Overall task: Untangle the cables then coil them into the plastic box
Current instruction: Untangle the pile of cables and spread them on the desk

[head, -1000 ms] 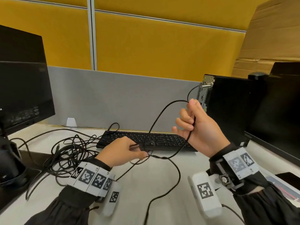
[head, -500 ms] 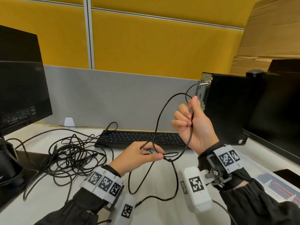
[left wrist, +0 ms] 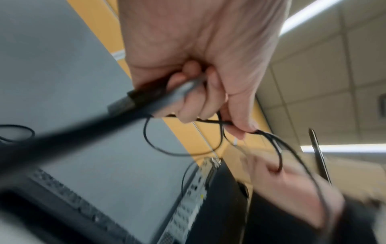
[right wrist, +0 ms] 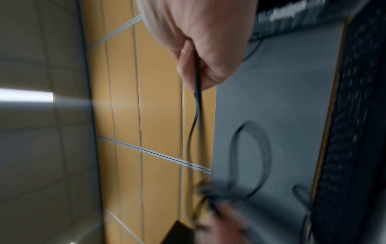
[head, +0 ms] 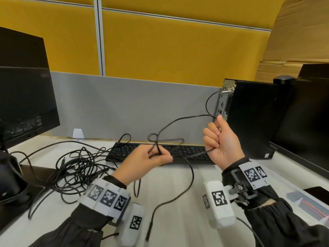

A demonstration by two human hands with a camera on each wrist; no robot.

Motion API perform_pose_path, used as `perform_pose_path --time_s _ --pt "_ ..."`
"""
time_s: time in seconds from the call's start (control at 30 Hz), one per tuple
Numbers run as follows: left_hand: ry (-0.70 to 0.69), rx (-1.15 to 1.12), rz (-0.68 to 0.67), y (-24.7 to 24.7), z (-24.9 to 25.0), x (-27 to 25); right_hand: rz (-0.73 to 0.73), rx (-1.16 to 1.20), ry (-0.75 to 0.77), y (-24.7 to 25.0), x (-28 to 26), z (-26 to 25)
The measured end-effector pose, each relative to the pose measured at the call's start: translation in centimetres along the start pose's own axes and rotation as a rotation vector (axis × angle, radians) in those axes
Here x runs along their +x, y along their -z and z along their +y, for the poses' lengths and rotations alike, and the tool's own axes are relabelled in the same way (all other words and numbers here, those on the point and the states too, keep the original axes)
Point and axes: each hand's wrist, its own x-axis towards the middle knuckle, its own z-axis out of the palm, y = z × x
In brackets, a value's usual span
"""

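The box (head: 302,202) is cut by the right edge. Motion blurs the cable (right wrist: 250,156) in both wrist views. The right hand (head: 222,139) hides where it passes.

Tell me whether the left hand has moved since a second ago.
Yes. The left hand has lifted off the desk and now overlaps the keyboard's near edge, pinching the cable.

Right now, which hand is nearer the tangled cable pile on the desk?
Left. The left hand is just right of the tangled cable pile, above the desk, pinching a black cable. The right hand grips the same cable farther right, by the computer tower.
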Motion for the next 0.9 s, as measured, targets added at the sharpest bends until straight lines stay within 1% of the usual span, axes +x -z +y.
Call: perform_pose_path --time_s 0.1,0.2,0.27,0.3,0.37,0.4,0.47,0.5,0.57,0.67,0.73,0.8,0.87,0.9 --pt "-0.026 -0.044 0.167 1.1 0.5 0.1 0.05 -0.322 0.048 1.2 -0.2 0.5" --pt "-0.016 -0.087 0.272 0.6 1.0 -0.1 0.019 -0.695 0.124 1.5 -1.3 2.8" --pt "-0.004 -0.12 0.318 0.3 1.1 -0.1 -0.059 -0.907 0.198 1.6 -2.2 3.9" --pt "0.004 -0.14 0.333 0.2 1.1 -0.1 -0.126 -1.0 0.22 1.5 -2.6 4.2" --pt "0.026 -0.196 0.358 -0.1 1.3 -0.2 -0.272 -1.177 0.227 1.1 -3.2 4.6" --pt "0.038 -0.228 0.368 -0.3 1.4 -0.2 -0.321 -1.281 0.222 1.0 -3.3 4.7" --pt "0.054 -0.251 0.372 -0.5 1.7 -0.4 -0.346 -1.463 0.239 0.7 -3.2 4.9" --pt "0.051 -0.228 0.376 -0.4 1.7 -0.3 -0.351 -1.528 0.258 0.7 -3.2 4.8" --pt "0.032 -0.102 0.395 0.4 1.4 -0.2 -0.385 -1.582 0.267 0.5 -3.2 4.2" --pt "0.0 0.12 0.384 1.5 1.1 -0.1 -0.461 -1.551 0.212 0.3 -3.4 2.7" --pt "-0.023 0.201 0.363 1.7 1.1 -0.2 -0.434 -1.511 0.217 0.3 -3.5 2.2" --pt "-0.035 0.259 0.361 1.7 1.0 -0.2 -0.328 -1.436 0.288 0.5 -3.4 2.0" --pt "-0.047 0.356 0.375 1.8 0.6 -0.1 -0.217 -1.421 0.449 0.8 -3.2 2.0" --pt "-0.056 0.392 0.392 1.9 0.5 -0.1 -0.205 -1.457 0.53 1.0 -3.3 1.9"
